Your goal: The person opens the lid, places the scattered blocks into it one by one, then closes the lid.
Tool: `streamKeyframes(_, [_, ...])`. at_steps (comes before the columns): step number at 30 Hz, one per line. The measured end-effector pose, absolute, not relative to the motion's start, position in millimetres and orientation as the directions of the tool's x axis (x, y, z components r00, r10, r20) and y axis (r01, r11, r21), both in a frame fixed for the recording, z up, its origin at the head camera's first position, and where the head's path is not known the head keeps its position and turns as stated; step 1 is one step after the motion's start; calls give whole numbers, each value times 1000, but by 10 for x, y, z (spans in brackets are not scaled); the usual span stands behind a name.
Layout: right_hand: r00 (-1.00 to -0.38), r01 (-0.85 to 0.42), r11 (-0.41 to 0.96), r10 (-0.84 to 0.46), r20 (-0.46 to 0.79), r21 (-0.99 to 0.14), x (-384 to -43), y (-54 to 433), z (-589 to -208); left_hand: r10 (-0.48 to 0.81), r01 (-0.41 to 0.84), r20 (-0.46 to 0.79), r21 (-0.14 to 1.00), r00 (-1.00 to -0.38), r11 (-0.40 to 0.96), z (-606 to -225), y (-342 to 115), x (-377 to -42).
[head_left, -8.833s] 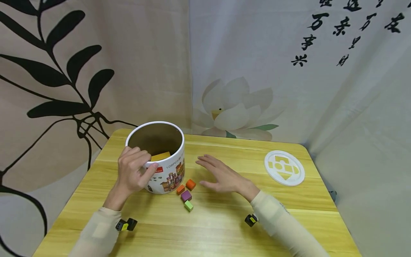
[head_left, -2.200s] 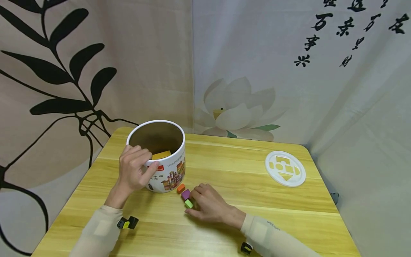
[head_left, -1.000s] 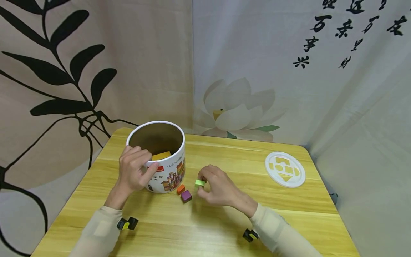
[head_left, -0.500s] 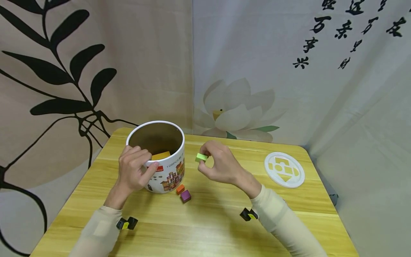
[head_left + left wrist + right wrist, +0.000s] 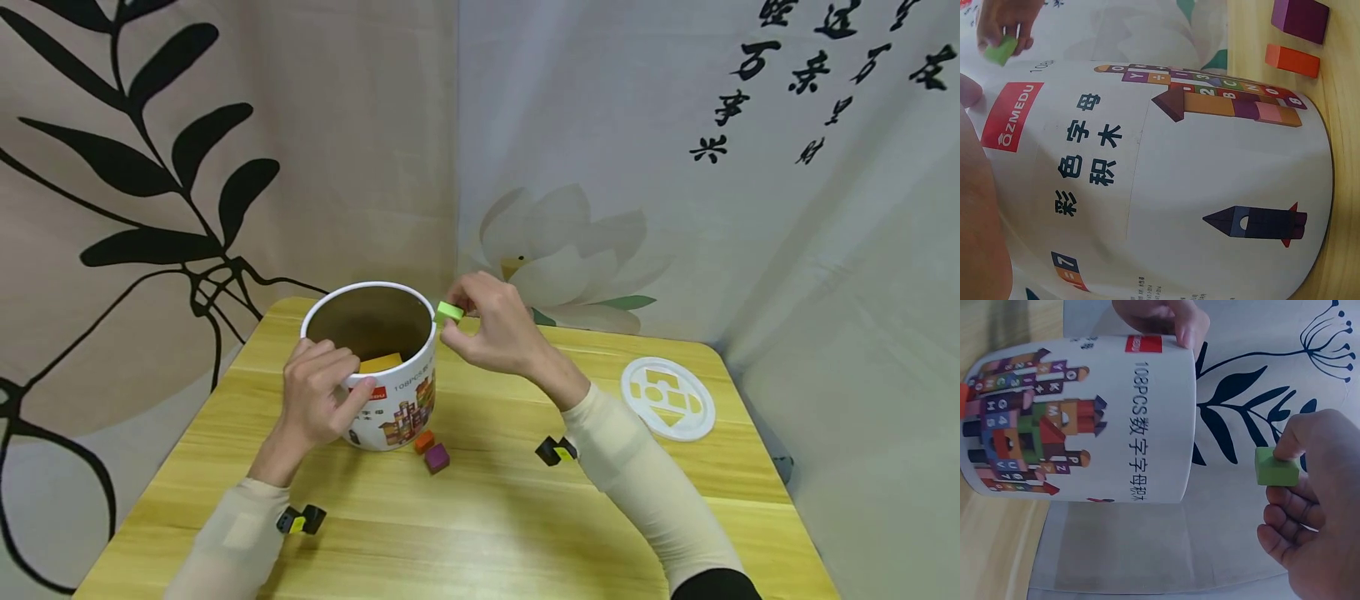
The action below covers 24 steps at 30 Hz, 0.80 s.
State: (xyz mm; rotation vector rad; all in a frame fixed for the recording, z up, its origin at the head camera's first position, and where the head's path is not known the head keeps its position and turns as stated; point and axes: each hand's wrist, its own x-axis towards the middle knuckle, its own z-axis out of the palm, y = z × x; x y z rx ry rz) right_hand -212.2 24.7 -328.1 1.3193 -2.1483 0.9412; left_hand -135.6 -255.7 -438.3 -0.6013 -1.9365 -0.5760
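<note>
A white printed bucket (image 5: pixel 405 408) stands on the table's left side, with a yellow block (image 5: pixel 380 363) visible inside. My left hand (image 5: pixel 318 396) grips its near rim, fingers over the edge and thumb outside. Just right of the rim, my right hand (image 5: pixel 498 325) pinches a light green block (image 5: pixel 449 312) between thumb and fingers. In the right wrist view the green block (image 5: pixel 1277 467) is held clear of the bucket's mouth. An orange block (image 5: pixel 424 442) and a purple block (image 5: pixel 437 457) lie on the table by the bucket's base.
A round white lid (image 5: pixel 667 398) with cut-out shapes lies at the right of the wooden table (image 5: pixel 510 533). Behind the table hang curtains (image 5: pixel 360 150) printed with plants and writing.
One orange block has left the table. My right hand has picked up the green block and lifted it up and left to the bucket's rim. My left hand keeps its grip.
</note>
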Motion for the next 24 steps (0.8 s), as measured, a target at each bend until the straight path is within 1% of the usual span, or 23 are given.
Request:
streamKeyframes(3, [-464, -886, 317, -598, 654, -338, -2194, 164, -3242, 160, 631, 907, 137, -390, 763, -4381, -2555, -1356])
streamKeyframes(8, [-521, -853, 332, -606, 601, -404, -2277, 8, -3189, 160, 636, 906, 141, -391, 759, -4384, -2557, -1363])
streamKeyframes(11, [-543, -837, 340, -618, 568, -429, -2316, -92, -3159, 162, 635, 904, 141, -395, 760, -4385, -2556, -1363])
streamKeyframes(15, [-543, -835, 351, -653, 528, -424, -2355, -225, -3130, 165, 633, 903, 139, -396, 761, -4384, -2555, -1363])
streamKeyframes(24, [-530, -843, 406, -743, 410, -353, -2359, -524, -3088, 164, 631, 903, 140, -398, 763, -4386, -2561, -1364])
